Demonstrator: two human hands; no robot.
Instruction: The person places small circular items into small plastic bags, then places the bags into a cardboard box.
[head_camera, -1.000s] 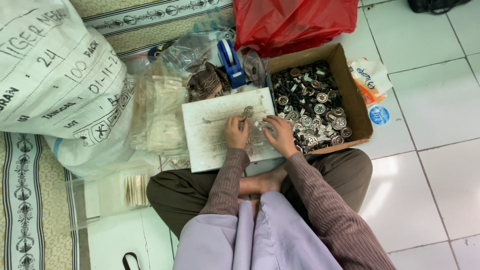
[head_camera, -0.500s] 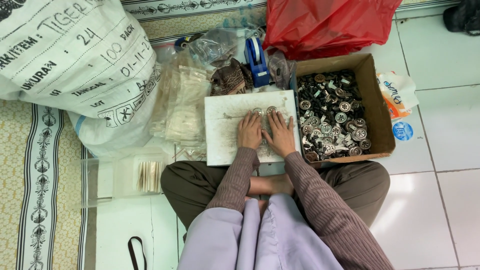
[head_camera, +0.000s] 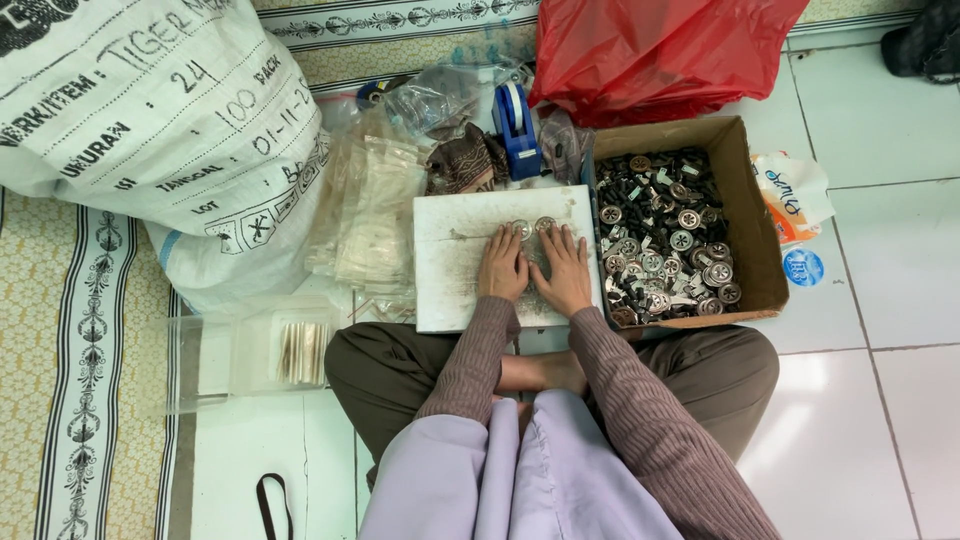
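- Buttons (head_camera: 531, 227), two round metal ones, lie on the white board (head_camera: 460, 270) near its far edge, just beyond the fingertips of both hands.
- Left hand (head_camera: 502, 268) rests palm down on the board, fingers held narrow and close together, pointing at the button on the left; whether a fingertip touches it I cannot tell.
- Right hand (head_camera: 565, 272) lies just beside the left, also palm down, fingers slightly spread, tips reaching towards the other button (neither hand visibly grips anything).
- Both wrists come out of brown ribbed sleeves (head_camera: 640, 400), and the board sits in front of the person's crossed legs on the tiled floor.
- Against the board's right edge stands an open cardboard box (head_camera: 750, 230), filled with many more round metal buttons and dark bits.
- Beyond the board's far edge stands a blue tape dispenser (head_camera: 517, 128), with a brown patterned cloth (head_camera: 462, 162) just to its left.
- Off the board's left edge lies a heap of clear plastic sleeves (head_camera: 370, 210), and nearer the person a clear plastic tray (head_camera: 225, 350) holds a small stack of pale strips.
- A large white printed sack (head_camera: 150, 120) fills the far left, and a red plastic bag (head_camera: 650, 45) lies behind the box.
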